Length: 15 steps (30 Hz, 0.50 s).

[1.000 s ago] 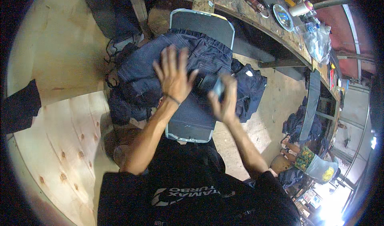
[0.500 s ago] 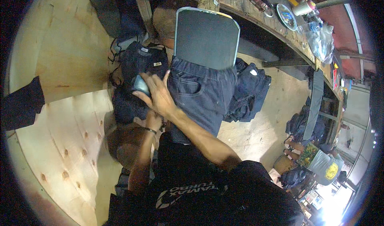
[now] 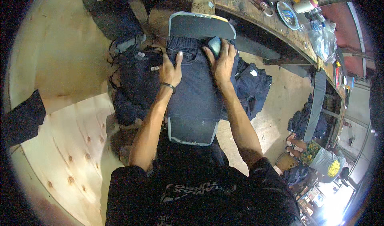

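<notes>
While the dark blue pants [image 3: 196, 92] cover the middle of the gray board [image 3: 202, 26], the 2 hands are apart. The left hand [image 3: 171, 71] touches the pants' left edge by the pocket; whether it grips the cloth, nobody can tell. The right hand [image 3: 224, 66] is closed around 1 small blue lump [image 3: 215, 47] at the far right, near the waist. This step looks like straightening the pants. Next seems to call for flat, still cloth.
</notes>
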{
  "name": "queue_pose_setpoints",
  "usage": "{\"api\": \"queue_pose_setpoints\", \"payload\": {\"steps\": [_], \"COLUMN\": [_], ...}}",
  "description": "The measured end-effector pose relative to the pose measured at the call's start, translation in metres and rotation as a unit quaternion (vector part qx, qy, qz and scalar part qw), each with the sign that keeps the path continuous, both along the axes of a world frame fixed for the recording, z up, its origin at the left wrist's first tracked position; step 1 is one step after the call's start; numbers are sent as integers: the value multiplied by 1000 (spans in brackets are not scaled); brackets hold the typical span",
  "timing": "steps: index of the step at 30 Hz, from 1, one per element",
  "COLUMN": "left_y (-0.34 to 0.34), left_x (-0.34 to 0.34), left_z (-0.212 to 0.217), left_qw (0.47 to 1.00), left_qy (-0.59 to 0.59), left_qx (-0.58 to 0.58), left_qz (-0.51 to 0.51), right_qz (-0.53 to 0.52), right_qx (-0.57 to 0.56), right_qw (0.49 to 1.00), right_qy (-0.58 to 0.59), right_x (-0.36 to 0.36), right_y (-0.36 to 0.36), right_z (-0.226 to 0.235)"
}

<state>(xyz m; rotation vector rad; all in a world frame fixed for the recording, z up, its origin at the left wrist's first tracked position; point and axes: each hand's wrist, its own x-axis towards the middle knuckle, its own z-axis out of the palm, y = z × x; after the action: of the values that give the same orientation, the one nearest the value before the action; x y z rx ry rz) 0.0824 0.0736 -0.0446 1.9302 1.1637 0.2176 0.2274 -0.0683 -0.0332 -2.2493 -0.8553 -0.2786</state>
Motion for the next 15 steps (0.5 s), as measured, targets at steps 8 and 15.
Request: {"api": "queue_pose_setpoints", "payload": {"steps": [8, 15], "left_y": [-18, 27], "left_x": [11, 44], "left_z": [73, 63], "left_qw": [929, 841], "left_qy": [110, 128], "left_qx": [164, -110], "left_qz": [-314, -514], "right_qz": [-17, -46], "right_qx": [34, 59], "right_qw": [999, 997], "right_qy": [-21, 24], "right_x": [9, 11], "right_y": [3, 6], "right_z": [13, 11]}}
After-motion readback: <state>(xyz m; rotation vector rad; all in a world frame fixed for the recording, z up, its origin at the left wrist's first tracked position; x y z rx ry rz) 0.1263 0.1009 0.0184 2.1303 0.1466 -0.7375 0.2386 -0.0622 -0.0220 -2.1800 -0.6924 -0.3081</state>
